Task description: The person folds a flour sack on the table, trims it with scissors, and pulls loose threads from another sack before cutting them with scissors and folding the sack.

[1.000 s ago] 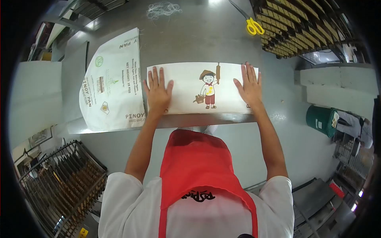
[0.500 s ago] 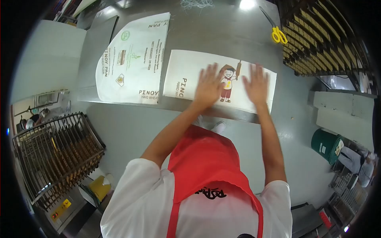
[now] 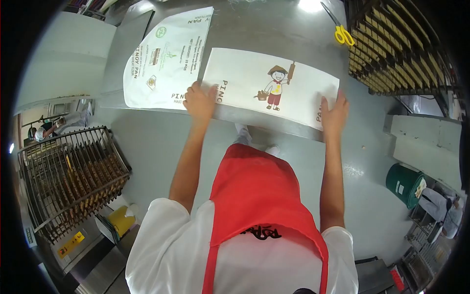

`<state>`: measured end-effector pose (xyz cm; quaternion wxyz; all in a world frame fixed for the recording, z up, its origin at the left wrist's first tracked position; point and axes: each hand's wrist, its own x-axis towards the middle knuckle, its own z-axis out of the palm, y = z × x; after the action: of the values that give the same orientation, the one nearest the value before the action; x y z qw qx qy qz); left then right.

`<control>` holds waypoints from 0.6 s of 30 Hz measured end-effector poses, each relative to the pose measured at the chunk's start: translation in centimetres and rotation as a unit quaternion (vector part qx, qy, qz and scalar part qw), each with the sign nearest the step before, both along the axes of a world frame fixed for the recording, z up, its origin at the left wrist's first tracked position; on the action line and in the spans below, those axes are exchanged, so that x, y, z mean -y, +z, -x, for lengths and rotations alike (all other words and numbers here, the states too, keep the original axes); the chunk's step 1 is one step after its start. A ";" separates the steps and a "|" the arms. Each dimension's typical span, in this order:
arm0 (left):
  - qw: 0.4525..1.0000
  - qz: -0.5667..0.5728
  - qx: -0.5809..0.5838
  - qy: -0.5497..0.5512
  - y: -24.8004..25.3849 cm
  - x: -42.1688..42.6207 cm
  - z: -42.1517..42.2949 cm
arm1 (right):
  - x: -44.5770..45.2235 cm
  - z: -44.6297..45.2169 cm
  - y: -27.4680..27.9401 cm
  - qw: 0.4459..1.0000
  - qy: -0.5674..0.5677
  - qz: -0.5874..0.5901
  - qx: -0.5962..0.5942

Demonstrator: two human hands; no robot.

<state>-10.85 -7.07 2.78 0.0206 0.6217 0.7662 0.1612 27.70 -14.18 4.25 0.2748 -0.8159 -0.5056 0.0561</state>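
Observation:
A flat white flour sack (image 3: 240, 85), printed with a cartoon figure holding a rolling pin, lies at the near edge of the metal table (image 3: 249, 32). My left hand (image 3: 199, 102) grips its left end, thumb on top and fingers at the side. At the right end my right hand (image 3: 335, 115) does the same, with the thumb over the printed face. Just left of it lies a second printed sack (image 3: 166, 63) with a curved outer edge; my left fingers overlap its lower right corner.
Scissors (image 3: 343, 36) with yellow handles rest at the table's far right. Racks of trays stand at the right (image 3: 391, 49) and lower left (image 3: 73, 181). A green bin (image 3: 402, 185) is on the floor at right. Other people are at both sides.
My hands have moved apart from the middle of the sack to its two ends, uncovering the cartoon figure. Flat fingers have closed round the edges. The sacks appear slightly higher in view.

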 end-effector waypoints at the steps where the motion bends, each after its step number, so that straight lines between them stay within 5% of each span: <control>1: 0.999 0.038 -0.003 0.031 0.0 -0.1 1.0 | 0.5 -0.8 -0.1 1.000 0.001 0.003 0.001; 3: 0.997 0.071 0.023 0.021 0.0 -0.3 2.5 | 1.6 -2.3 -0.2 0.985 -0.032 0.100 -0.139; 11: 0.987 0.055 0.147 -0.025 1.1 -0.9 4.7 | 3.5 -2.8 0.2 0.961 -0.009 0.167 -0.219; 13: 0.945 0.157 0.288 0.003 1.4 -1.5 4.9 | 3.5 -3.4 0.8 0.951 -0.010 0.199 -0.235; 14: 0.947 0.155 0.281 0.007 1.6 -1.7 5.0 | 3.5 -3.6 0.8 0.921 -0.024 0.190 -0.339; 16: 0.846 0.197 0.494 0.043 1.9 -1.8 5.3 | 3.4 -3.3 0.5 0.874 -0.029 0.181 -0.449; 18: 0.830 0.201 0.517 0.058 1.8 -2.1 5.6 | 3.4 -3.3 0.4 0.867 -0.026 0.139 -0.477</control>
<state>-16.41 -4.98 4.54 0.5287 0.3843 0.6936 0.3028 30.95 -17.57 4.68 0.3677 -0.7325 -0.2781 0.5009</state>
